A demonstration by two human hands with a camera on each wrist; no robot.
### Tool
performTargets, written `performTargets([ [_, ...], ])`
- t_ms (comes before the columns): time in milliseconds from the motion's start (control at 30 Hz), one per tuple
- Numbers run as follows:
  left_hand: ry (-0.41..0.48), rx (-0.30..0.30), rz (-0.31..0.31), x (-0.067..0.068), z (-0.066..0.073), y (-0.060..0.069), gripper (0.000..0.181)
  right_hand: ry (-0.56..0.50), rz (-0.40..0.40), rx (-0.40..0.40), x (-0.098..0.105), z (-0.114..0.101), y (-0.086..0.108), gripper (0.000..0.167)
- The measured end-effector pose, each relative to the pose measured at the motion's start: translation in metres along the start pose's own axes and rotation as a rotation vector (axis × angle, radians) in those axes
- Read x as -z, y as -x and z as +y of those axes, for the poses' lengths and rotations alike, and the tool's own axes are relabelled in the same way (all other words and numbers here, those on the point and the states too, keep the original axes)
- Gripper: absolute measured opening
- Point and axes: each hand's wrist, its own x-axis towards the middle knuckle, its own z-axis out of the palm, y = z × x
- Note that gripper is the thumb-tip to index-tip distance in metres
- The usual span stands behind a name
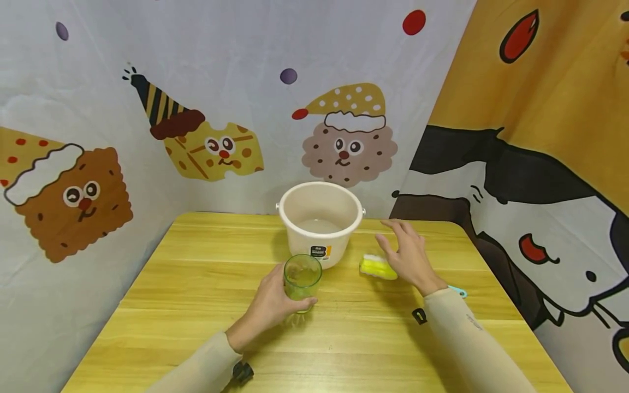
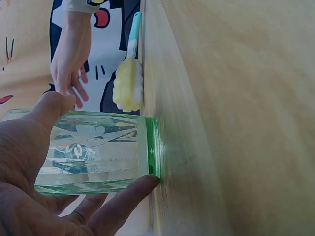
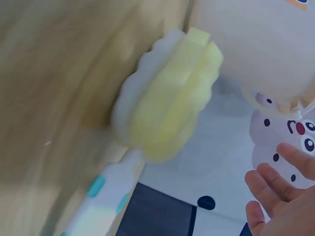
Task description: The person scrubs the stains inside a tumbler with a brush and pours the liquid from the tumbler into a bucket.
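Observation:
My left hand (image 1: 276,297) grips a clear green drinking glass (image 1: 302,278), which stands upright just in front of the bucket. In the left wrist view the thumb lies on one side of the glass (image 2: 98,152) and the fingers on the other, near its base. My right hand (image 1: 409,256) hovers with spread fingers above a sponge bottle brush (image 1: 377,267) and holds nothing. The brush has a yellow and white sponge head (image 3: 167,98) and a white and teal handle (image 3: 106,196); it lies on the table, its handle partly hidden by my right arm in the head view.
A white bucket (image 1: 321,210) stands at the back middle of the wooden table (image 1: 196,262), with what looks like a little water inside. Printed cloth hangs behind and to the right. A small black clip-like piece (image 1: 420,315) shows beside the right sleeve.

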Motion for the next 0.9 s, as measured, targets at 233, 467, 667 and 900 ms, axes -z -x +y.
performTargets([
  [233,0.002,-0.002,-0.005,-0.001,0.0,-0.001,0.099,-0.019,0.023,0.04,-0.003,-0.012,-0.012,0.057],
  [467,-0.003,0.003,-0.011,0.0,0.0,-0.001,0.099,-0.017,0.042,0.08,-0.008,-0.021,-0.022,0.06],
  [667,-0.008,0.002,-0.012,0.0,0.0,-0.001,0.099,-0.021,0.012,0.108,-0.011,-0.031,-0.031,0.063],
  [900,-0.002,0.004,-0.016,0.0,0.0,0.0,0.099,0.021,-0.05,0.115,-0.016,-0.042,-0.044,0.073],
])
